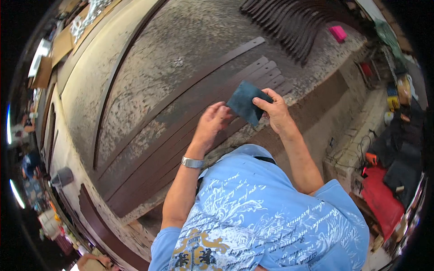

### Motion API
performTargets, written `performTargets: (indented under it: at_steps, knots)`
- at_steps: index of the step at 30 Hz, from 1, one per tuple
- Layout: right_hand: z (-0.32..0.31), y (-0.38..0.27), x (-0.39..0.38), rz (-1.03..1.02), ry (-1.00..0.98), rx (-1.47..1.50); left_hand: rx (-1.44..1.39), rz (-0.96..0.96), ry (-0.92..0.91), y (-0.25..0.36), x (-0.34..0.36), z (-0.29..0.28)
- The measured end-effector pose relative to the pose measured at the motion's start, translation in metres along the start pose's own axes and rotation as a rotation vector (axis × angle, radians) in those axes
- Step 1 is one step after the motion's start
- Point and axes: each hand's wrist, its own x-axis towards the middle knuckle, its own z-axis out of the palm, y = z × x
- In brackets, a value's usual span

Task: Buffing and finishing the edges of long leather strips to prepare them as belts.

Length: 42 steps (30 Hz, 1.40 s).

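Nearest to the camera is the blue shirt (266, 217) of the person, with white printing on it. The left hand (212, 123) wears a metal watch (192, 162) on the wrist; its fingers are bent and rest on the dark slats (181, 135), holding nothing. The right hand (275, 113) is just beside it and pinches a dark blue sheet (245, 101) between thumb and fingers, the sheet is lifted a little above the slats. The slats lie side by side on a stained bench (149, 58). 1 longer strip (217, 61) lies alone beyond them. Farther away there is a stack of curved dark pieces (289, 20) and a pink block (337, 33) near it.
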Motion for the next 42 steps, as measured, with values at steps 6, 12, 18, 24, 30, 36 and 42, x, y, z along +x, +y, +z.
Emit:
performTargets:
  at_steps: [6, 12, 18, 24, 30, 36, 42]
  knots:
    - [0.037, 0.014, 0.015, 0.156, -0.178, 0.092, -0.399, 0.127, 0.081, -0.002, -0.013, -0.005]
    - [0.063, 0.017, 0.022, 0.215, -0.387, -0.049, -0.417, 0.180, 0.255, -0.001, -0.060, -0.044]
    - [0.129, 0.014, 0.002, 0.226, -0.498, -0.145, -0.502, 0.240, 0.514, -0.004, -0.113, -0.074]
    - [0.206, 0.035, -0.051, 0.223, -0.589, -0.273, 0.544, 0.612, 0.633, -0.048, -0.184, -0.112]
    - [0.265, 0.102, -0.103, 0.141, -0.750, -0.385, 0.213, 0.488, 0.527, -0.078, -0.251, -0.141]
    - [0.305, 0.136, -0.145, -0.712, -0.904, -1.050, -0.169, 0.363, 0.602, -0.121, -0.292, -0.197]
    - [0.334, 0.176, -0.170, -0.653, -1.053, -1.231, -0.470, 0.139, 0.487, -0.121, -0.323, -0.211]
